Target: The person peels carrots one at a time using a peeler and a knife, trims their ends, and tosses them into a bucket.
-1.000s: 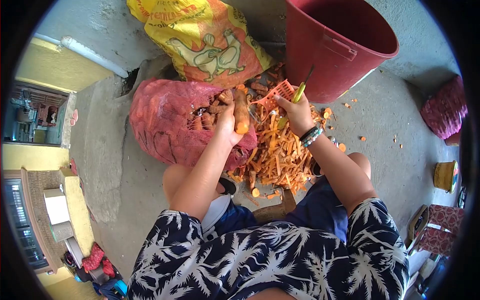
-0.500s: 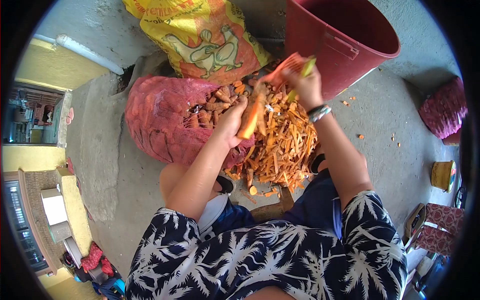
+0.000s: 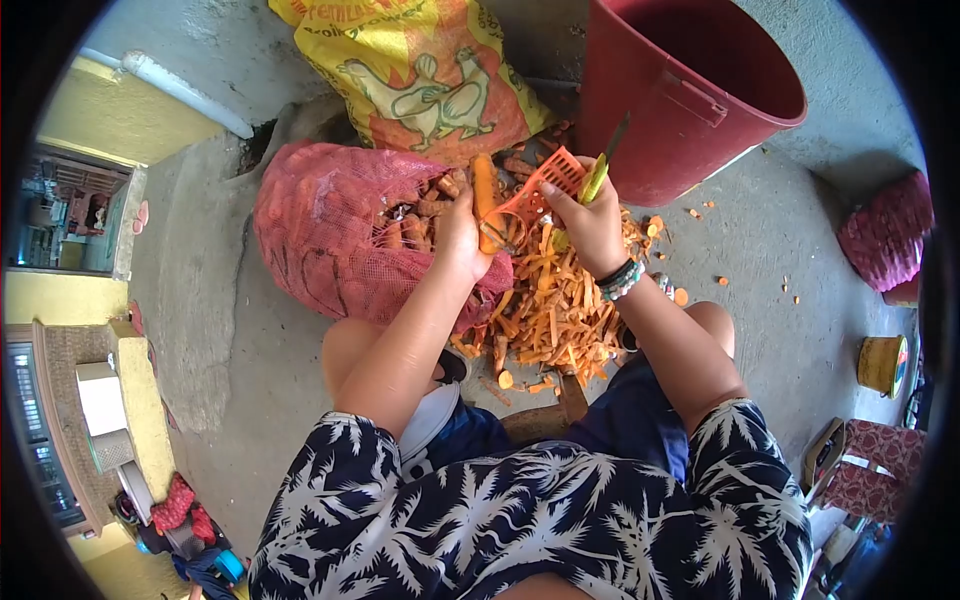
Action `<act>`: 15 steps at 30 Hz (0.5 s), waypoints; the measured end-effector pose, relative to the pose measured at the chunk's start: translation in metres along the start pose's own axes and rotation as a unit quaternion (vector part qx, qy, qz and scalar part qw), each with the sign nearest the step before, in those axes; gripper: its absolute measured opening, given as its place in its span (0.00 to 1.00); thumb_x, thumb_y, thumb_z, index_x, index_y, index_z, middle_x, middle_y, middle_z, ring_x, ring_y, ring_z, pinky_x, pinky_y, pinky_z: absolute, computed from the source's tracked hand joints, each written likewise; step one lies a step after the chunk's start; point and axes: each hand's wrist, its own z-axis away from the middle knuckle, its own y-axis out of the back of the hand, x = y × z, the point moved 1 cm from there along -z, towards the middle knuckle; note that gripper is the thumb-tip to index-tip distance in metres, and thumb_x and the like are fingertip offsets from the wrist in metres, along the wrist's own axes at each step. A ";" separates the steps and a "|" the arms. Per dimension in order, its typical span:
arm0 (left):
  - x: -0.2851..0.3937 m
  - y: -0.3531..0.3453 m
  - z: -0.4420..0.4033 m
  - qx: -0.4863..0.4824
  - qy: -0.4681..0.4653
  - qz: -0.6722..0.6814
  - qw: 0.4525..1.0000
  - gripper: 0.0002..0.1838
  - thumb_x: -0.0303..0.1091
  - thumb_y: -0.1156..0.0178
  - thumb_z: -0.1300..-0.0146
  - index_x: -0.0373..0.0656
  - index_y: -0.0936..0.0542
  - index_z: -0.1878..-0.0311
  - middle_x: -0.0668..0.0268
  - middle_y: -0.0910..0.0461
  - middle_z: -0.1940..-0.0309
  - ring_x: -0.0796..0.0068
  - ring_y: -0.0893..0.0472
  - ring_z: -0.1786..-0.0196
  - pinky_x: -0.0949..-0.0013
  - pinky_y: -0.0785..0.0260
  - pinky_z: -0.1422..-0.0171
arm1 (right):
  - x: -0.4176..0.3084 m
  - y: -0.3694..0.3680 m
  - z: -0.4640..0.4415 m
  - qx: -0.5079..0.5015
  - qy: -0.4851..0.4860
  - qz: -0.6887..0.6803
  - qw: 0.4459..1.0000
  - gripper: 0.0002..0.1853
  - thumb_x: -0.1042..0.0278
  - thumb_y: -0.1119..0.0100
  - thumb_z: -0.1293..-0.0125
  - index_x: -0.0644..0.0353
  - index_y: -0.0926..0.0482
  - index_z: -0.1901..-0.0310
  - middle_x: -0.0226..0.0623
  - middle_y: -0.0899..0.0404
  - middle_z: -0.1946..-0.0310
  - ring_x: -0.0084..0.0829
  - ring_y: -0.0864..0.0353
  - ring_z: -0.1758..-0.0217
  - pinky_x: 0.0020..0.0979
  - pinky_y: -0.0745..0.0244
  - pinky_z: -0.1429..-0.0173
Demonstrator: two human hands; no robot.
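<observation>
My left hand [image 3: 458,240] is closed around a carrot [image 3: 485,187] that points upward, its visible side bright orange and peeled. My right hand [image 3: 594,228] grips an orange peeler [image 3: 562,174] with a slotted handle, its blade end against the carrot. A knife [image 3: 595,178] with a yellow-green handle is also held in that hand, its dark blade pointing up and away. Below both hands spreads a heap of carrot peelings [image 3: 555,315]. To the left, brown-skinned carrots [image 3: 420,228] show at the mouth of a red mesh sack [image 3: 325,235].
A tall red bin [image 3: 650,110] stands beyond my right hand. Behind the mesh sack leans a yellow feed sack [image 3: 420,85] printed with chickens. Carrot scraps dot the concrete floor [image 3: 745,250]. A pink mesh sack [image 3: 885,235] and a yellow bucket [image 3: 882,366] are at far right.
My right hand has come down, and the peeler now meets the carrot near its lower part. The carrot has turned to show a peeled orange side. The view has shifted slightly.
</observation>
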 end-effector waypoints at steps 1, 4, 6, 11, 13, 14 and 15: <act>-0.002 0.005 -0.001 0.000 0.001 -0.001 1.000 0.21 0.48 0.62 0.30 0.41 0.33 0.48 0.66 0.27 0.64 0.75 0.26 0.62 0.69 0.31 0.60 | -0.001 0.001 -0.003 0.001 0.000 0.000 1.000 0.17 0.76 0.40 0.43 0.65 0.33 0.53 0.34 0.22 0.64 0.21 0.23 0.64 0.22 0.25 0.61; -0.006 0.008 0.004 -0.120 0.056 -0.078 0.988 0.20 0.47 0.62 0.31 0.45 0.33 0.45 0.62 0.25 0.61 0.70 0.23 0.64 0.66 0.27 0.61 | -0.006 0.021 -0.033 0.010 -0.031 0.038 0.999 0.18 0.76 0.37 0.45 0.62 0.30 0.53 0.32 0.23 0.67 0.20 0.24 0.71 0.22 0.26 0.69; -0.001 -0.011 0.030 -0.123 0.122 -0.157 0.972 0.23 0.50 0.59 0.32 0.39 0.33 0.46 0.66 0.25 0.67 0.77 0.24 0.69 0.74 0.29 0.65 | 0.010 0.060 -0.075 0.136 0.039 0.017 0.990 0.14 0.77 0.38 0.45 0.62 0.29 0.58 0.32 0.23 0.70 0.19 0.26 0.74 0.20 0.28 0.73; 0.006 0.003 0.009 -0.154 0.071 -0.064 0.983 0.21 0.49 0.58 0.32 0.42 0.33 0.46 0.63 0.27 0.66 0.72 0.24 0.64 0.70 0.28 0.61 | 0.003 0.060 -0.061 0.128 0.036 -0.014 0.991 0.12 0.74 0.39 0.44 0.60 0.30 0.60 0.31 0.24 0.73 0.18 0.28 0.81 0.19 0.31 0.80; 0.003 0.008 -0.007 -0.101 0.041 -0.025 0.994 0.20 0.47 0.58 0.32 0.44 0.32 0.46 0.64 0.26 0.63 0.72 0.24 0.62 0.67 0.29 0.57 | -0.007 0.023 -0.023 0.067 -0.004 -0.020 0.998 0.17 0.75 0.39 0.44 0.61 0.32 0.55 0.32 0.23 0.69 0.18 0.26 0.75 0.20 0.29 0.75; -0.001 0.012 -0.015 -0.104 0.035 -0.009 0.994 0.19 0.47 0.58 0.32 0.45 0.32 0.46 0.65 0.25 0.62 0.72 0.24 0.61 0.67 0.29 0.56 | -0.009 0.012 -0.009 0.059 0.008 -0.040 0.997 0.18 0.75 0.39 0.43 0.63 0.34 0.53 0.33 0.23 0.66 0.18 0.24 0.70 0.20 0.27 0.70; -0.003 0.009 -0.012 -0.104 0.037 -0.008 0.994 0.19 0.47 0.58 0.32 0.45 0.32 0.46 0.65 0.25 0.62 0.72 0.24 0.61 0.67 0.29 0.56 | -0.010 0.006 -0.001 0.055 0.003 -0.041 0.998 0.18 0.74 0.39 0.43 0.63 0.33 0.53 0.30 0.24 0.70 0.16 0.28 0.75 0.18 0.31 0.74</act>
